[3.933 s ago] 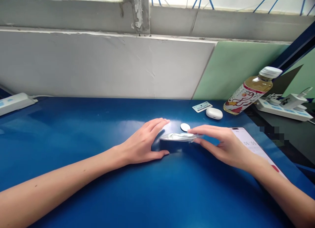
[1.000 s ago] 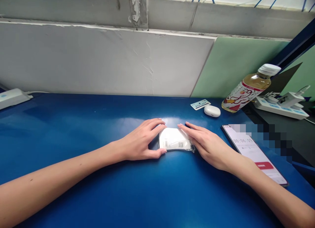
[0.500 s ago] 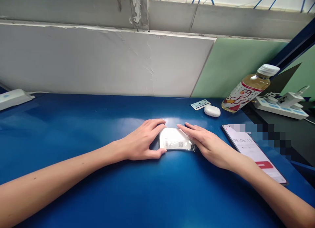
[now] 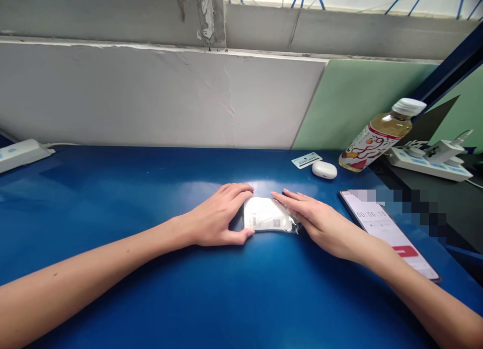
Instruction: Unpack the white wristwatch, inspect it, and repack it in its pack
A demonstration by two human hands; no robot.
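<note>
A small white package (image 4: 264, 215) in clear plastic wrap, printed with a barcode and a square code, lies flat on the blue table (image 4: 226, 298). My left hand (image 4: 222, 215) grips its left end, with the thumb at the near edge and the fingers at the far edge. Over the right end rests my right hand (image 4: 315, 221), its fingers stretched out and lying against the crinkled wrap. The underside of the package and my right thumb are hidden.
To the right lies a phone (image 4: 388, 233) showing a timer. Behind it are a white earbud case (image 4: 324, 170), a card (image 4: 306, 160) and a tilted drink bottle (image 4: 377, 138). Power strips sit at the right (image 4: 430, 163) and left (image 4: 22, 155). A wall (image 4: 151, 97) closes the back.
The view has shifted very slightly. Both hands and the package keep their places relative to each other.
</note>
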